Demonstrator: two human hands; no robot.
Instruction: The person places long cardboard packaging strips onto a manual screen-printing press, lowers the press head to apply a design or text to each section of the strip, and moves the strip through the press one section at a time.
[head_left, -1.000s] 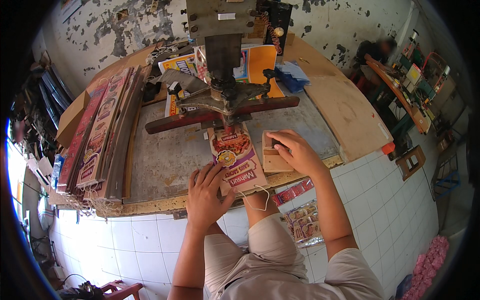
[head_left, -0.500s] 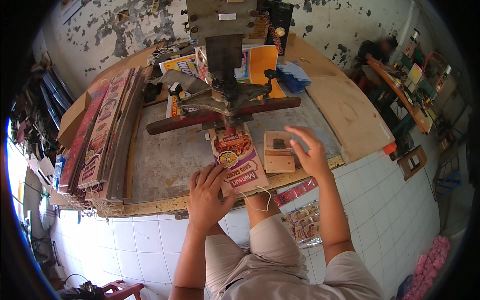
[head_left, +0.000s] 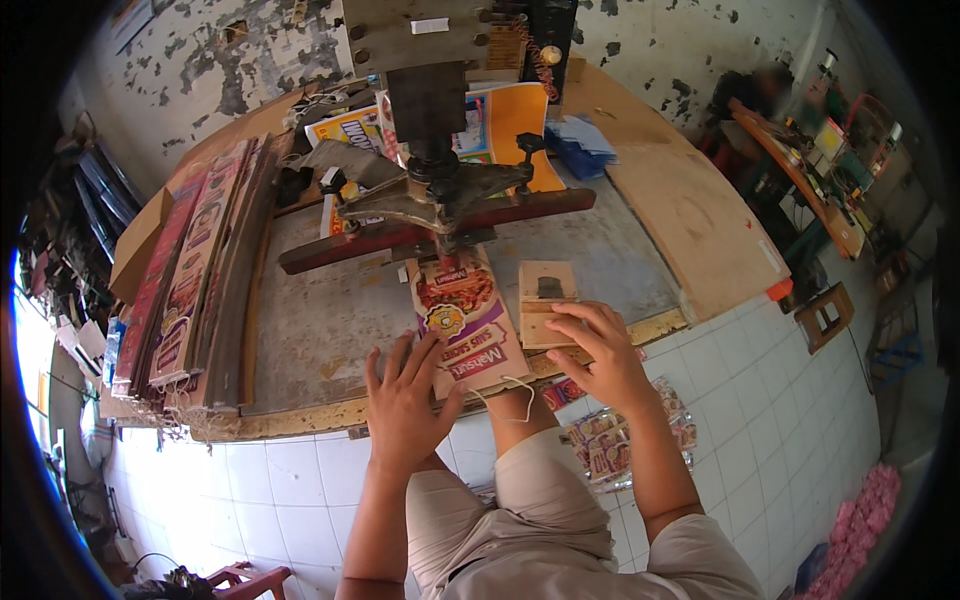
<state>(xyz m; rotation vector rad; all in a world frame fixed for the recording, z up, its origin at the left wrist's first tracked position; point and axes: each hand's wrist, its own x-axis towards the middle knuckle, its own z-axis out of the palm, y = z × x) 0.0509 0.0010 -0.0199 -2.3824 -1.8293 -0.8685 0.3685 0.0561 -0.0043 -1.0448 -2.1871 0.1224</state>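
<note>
A flat printed board (head_left: 466, 318) with a food picture, purple bands and a white cord loop (head_left: 520, 402) lies on the grey table at its near edge. Its far end reaches under the red-tipped head of a metal press (head_left: 440, 190). My left hand (head_left: 405, 405) is open, its spread fingertips resting at the board's left near edge. To the right of the board sits a small wooden block (head_left: 545, 290) with a crosspiece and a dark patch. My right hand (head_left: 605, 360) is open over the block's near right corner, fingers and thumb apart; whether they touch it I cannot tell.
Stacks of long printed boards (head_left: 195, 270) stand at the left. Colourful sheets (head_left: 510, 115) and blue plastic pieces (head_left: 580, 145) lie behind the press. Printed packets (head_left: 605, 450) show below the table edge. At the far right another person (head_left: 745, 100) is beside a workbench.
My right hand has come down and left to the wooden block. My left hand's fingers have spread and drawn slightly left on the board. The view has shifted a little.
</note>
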